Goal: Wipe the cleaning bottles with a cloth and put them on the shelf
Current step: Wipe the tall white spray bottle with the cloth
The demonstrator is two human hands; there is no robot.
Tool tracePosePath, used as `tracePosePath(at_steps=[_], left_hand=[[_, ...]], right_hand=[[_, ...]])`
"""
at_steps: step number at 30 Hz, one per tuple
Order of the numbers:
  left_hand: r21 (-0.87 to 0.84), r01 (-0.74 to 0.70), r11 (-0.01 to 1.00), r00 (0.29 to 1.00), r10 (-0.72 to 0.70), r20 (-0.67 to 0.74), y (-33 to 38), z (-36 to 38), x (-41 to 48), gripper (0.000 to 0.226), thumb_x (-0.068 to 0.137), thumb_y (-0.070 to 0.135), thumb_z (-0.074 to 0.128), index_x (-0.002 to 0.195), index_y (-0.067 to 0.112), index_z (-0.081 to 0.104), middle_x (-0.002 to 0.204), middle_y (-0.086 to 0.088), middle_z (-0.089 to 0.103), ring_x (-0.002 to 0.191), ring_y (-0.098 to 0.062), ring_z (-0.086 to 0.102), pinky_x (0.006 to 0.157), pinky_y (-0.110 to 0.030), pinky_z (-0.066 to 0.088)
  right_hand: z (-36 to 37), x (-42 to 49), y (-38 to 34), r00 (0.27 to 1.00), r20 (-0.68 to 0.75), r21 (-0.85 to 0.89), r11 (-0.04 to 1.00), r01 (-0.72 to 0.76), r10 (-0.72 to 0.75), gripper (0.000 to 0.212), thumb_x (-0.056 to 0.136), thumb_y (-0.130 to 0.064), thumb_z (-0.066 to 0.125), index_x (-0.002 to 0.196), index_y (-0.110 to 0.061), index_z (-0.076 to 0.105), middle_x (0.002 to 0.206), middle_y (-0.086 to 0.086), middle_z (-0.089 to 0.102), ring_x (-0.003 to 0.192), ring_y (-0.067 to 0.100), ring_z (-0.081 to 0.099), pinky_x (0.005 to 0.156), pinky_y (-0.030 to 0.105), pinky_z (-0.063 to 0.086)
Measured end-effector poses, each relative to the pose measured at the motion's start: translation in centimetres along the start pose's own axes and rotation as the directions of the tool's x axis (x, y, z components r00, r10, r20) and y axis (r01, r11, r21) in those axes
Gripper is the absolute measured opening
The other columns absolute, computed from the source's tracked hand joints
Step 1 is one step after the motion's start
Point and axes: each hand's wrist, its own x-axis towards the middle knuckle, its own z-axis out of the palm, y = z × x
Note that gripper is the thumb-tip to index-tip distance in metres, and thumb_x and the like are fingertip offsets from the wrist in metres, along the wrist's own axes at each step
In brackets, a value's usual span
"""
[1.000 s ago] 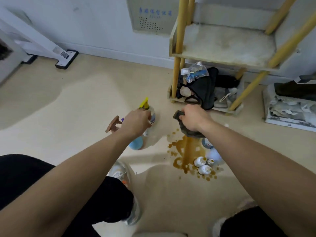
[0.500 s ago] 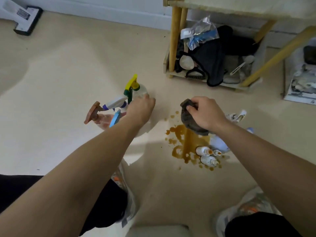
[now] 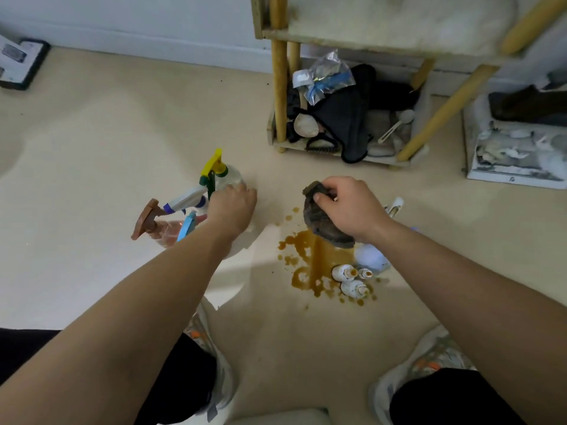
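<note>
Several spray bottles stand clustered on the floor at left: a clear one with a yellow trigger [image 3: 228,176], a pink one with a brown trigger [image 3: 165,230] and a white one with a purple-and-white trigger [image 3: 184,202]. My left hand [image 3: 233,207] is curled over the white bottle, whose body it hides. A bunched dark cloth [image 3: 322,222] is gripped in my right hand [image 3: 349,207], just above a brown spill [image 3: 313,259]. Three small white bottles [image 3: 346,273] and a pale blue bottle [image 3: 371,256] stand in the spill. The wooden shelf [image 3: 277,87] stands behind.
The shelf's bottom tier holds dark fabric, a plastic bag [image 3: 325,75], a brush and a spoon. Its upper board [image 3: 383,29] is bare. A flat box [image 3: 515,154] lies at right, a mop head [image 3: 21,62] at far left. My shoes [image 3: 429,357] flank the floor below.
The view has tilted down toward the floor, so the shelf sits higher in frame. Both hands stay about where they were, the right still holding the cloth over the spill.
</note>
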Motion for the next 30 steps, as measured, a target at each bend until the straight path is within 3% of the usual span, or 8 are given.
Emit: tracePosePath(at_steps=[4, 8, 11, 17, 22, 25, 30], left_hand=[[-0.066, -0.071, 0.995, 0.996, 0.068, -0.052, 1.5, -4.3, -0.3, 0.026, 0.096, 0.012, 0.050, 0.122, 0.012, 0.051, 0.116, -0.010, 0.057, 0.106, -0.032, 0.061, 0.067, -0.039, 0.045], [-0.164, -0.157, 0.974, 0.984, 0.140, -0.113, 4.2, -8.5, -1.7, 0.033, 0.098, 0.028, 0.055, 0.128, 0.016, 0.050, 0.121, -0.008, 0.055, 0.109, -0.032, 0.059, 0.068, -0.040, 0.042], [-0.251, -0.204, 0.946, 0.973, 0.169, -0.155, 6.5, -10.4, -2.7, 0.041, 0.098, 0.036, 0.056, 0.134, 0.019, 0.048, 0.125, -0.006, 0.054, 0.112, -0.031, 0.059, 0.075, -0.041, 0.045], [-0.367, -0.270, 0.890, 0.959, 0.216, -0.183, 11.2, -11.8, -3.1, 0.046, 0.097, 0.042, 0.058, 0.137, 0.022, 0.049, 0.129, -0.003, 0.055, 0.111, -0.029, 0.059, 0.079, -0.039, 0.049], [-0.509, -0.287, 0.812, 0.957, 0.261, -0.124, 15.0, -10.2, -1.5, 0.054, 0.091, 0.044, 0.068, 0.137, 0.023, 0.050, 0.130, -0.002, 0.058, 0.113, -0.025, 0.059, 0.090, -0.039, 0.052], [-0.626, -0.230, 0.745, 0.971, 0.218, -0.097, 16.8, -8.8, -0.2, 0.069, 0.083, 0.044, 0.077, 0.142, 0.023, 0.046, 0.134, -0.001, 0.057, 0.117, -0.024, 0.058, 0.092, -0.037, 0.050], [-0.726, -0.226, 0.649, 0.965, 0.249, -0.079, 18.4, -6.8, 1.5, 0.081, 0.071, 0.042, 0.087, 0.141, 0.029, 0.048, 0.127, 0.002, 0.054, 0.115, -0.023, 0.056, 0.091, -0.037, 0.049]], right_hand=[[-3.4, -2.1, -0.9, 0.998, -0.062, -0.011, 1.000, 0.019, -0.020, 0.016, 0.100, -0.027, 0.058, 0.087, -0.022, 0.066, 0.086, -0.002, 0.068, 0.085, 0.020, 0.062, 0.070, 0.034, 0.046], [-8.0, -4.5, -1.5, 0.987, -0.160, -0.038, 0.999, 0.010, -0.016, 0.028, 0.099, -0.029, 0.059, 0.072, -0.022, 0.056, 0.075, 0.003, 0.066, 0.076, 0.021, 0.063, 0.072, 0.042, 0.052], [-11.3, -6.5, -0.7, 0.977, -0.215, -0.036, 0.999, -0.017, 0.009, 0.023, 0.098, -0.029, 0.059, 0.078, -0.019, 0.063, 0.078, 0.005, 0.068, 0.078, 0.022, 0.064, 0.078, 0.047, 0.055], [-15.1, -10.4, 3.0, 0.955, -0.285, -0.061, 0.992, -0.111, 0.089, 0.015, 0.100, -0.026, 0.060, 0.091, -0.019, 0.069, 0.088, 0.003, 0.070, 0.088, 0.024, 0.064, 0.073, 0.034, 0.046], [-15.4, -12.1, 7.3, 0.937, -0.299, -0.038, 0.979, -0.200, 0.180, 0.015, 0.100, -0.024, 0.059, 0.103, -0.018, 0.072, 0.095, 0.002, 0.070, 0.093, 0.021, 0.063, 0.079, 0.032, 0.047], [-14.7, -11.9, 9.9, 0.928, -0.284, -0.044, 0.964, -0.263, 0.241, 0.013, 0.100, -0.025, 0.059, 0.099, -0.019, 0.071, 0.097, 0.005, 0.071, 0.095, 0.024, 0.064, 0.083, 0.036, 0.051], [-13.1, -10.6, 13.0, 0.932, -0.211, -0.072, 0.946, -0.316, 0.295, 0.015, 0.099, -0.027, 0.058, 0.095, -0.019, 0.070, 0.090, 0.003, 0.069, 0.088, 0.025, 0.063, 0.074, 0.035, 0.049]])
